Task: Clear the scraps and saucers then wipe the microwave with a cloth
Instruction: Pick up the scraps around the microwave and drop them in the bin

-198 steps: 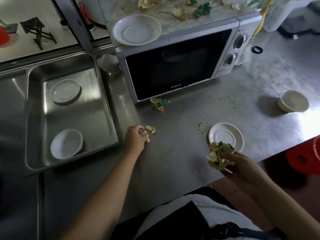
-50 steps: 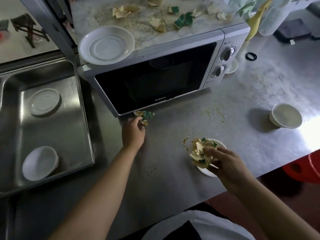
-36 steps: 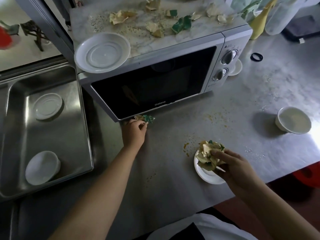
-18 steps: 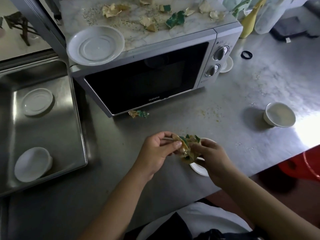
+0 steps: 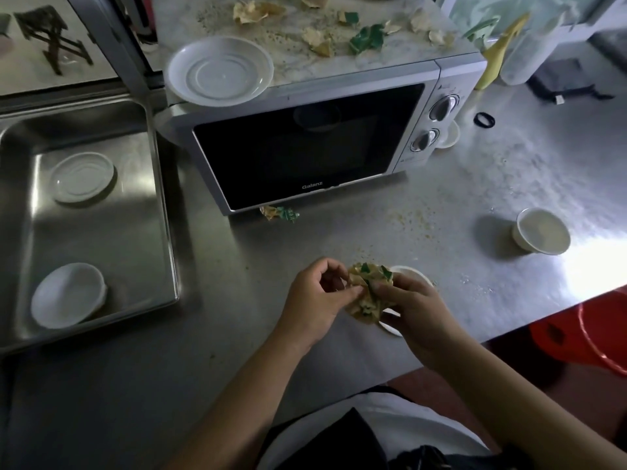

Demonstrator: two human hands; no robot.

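Steel counter [image 5: 339, 239], both hands, left [image 5: 315, 300], right [image 5: 412, 305], apparently clutching scraps [image 5: 368, 293]

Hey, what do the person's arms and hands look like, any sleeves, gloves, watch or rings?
Both forearms are bare up to the frame edge, with no sleeves in view. The left hand and right hand wear no gloves. No watch, bracelet or ring is visible.

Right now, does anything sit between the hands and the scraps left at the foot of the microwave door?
Nothing visible does. The left hand and right hand hold a scrap bundle together; only bare counter separates them from the leftover scraps below the microwave.
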